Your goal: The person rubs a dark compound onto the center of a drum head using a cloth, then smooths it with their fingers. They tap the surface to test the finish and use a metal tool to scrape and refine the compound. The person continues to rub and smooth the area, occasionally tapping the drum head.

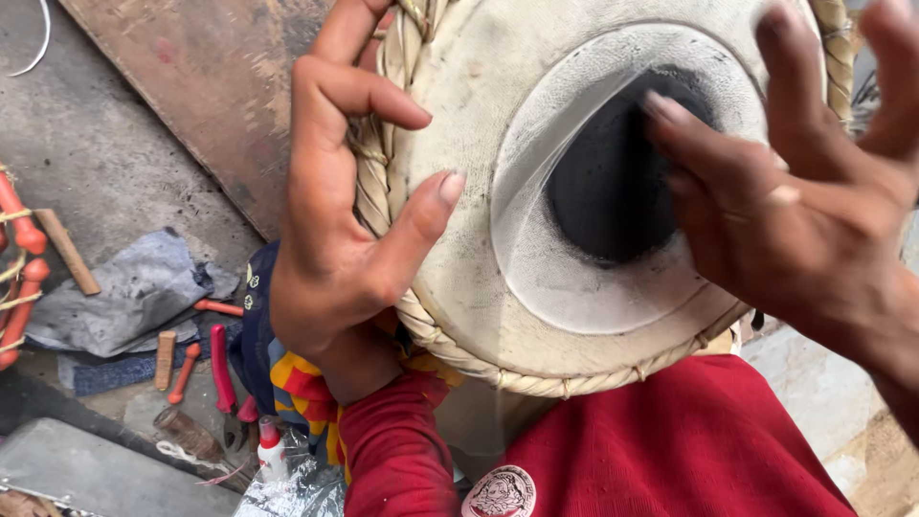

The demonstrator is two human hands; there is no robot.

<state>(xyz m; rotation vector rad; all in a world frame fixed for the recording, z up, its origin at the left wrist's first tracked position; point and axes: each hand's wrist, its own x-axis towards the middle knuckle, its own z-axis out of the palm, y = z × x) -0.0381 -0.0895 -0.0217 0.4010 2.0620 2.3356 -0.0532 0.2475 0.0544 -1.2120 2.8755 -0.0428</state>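
Gripping the rim of a tabla drum (479, 278), the left hand (335, 239) sits at the drum's left edge. Its fingers (359, 91) are curled over the braided hide ring (375, 191) that runs round the head, and the thumb (421, 225) is stretched out flat on the pale skin, so the hand is half closed and clamped on the rim. The right hand (795, 201) is over the right side of the drumhead, fingers (699, 134) spread loosely apart and slightly blurred; the fingertips touch the edge of the black centre patch (613, 182), nothing is held in it.

The drum fills the upper middle of the view, head facing the camera, resting against the person's lap just above a red garment (689, 450). The black patch lies between the two hands, nearer the right fingertips; the left thumb is well short of it, on the outer pale ring.

To the near left on the ground: a grey cloth (134, 287), red-handled pliers (222, 369), small wooden pegs (165, 359), a small white bottle with red cap (272, 450). A brown wooden board (211, 86) lies far left. Red-wrapped object with cord (19, 258) is at the left edge, cut off.
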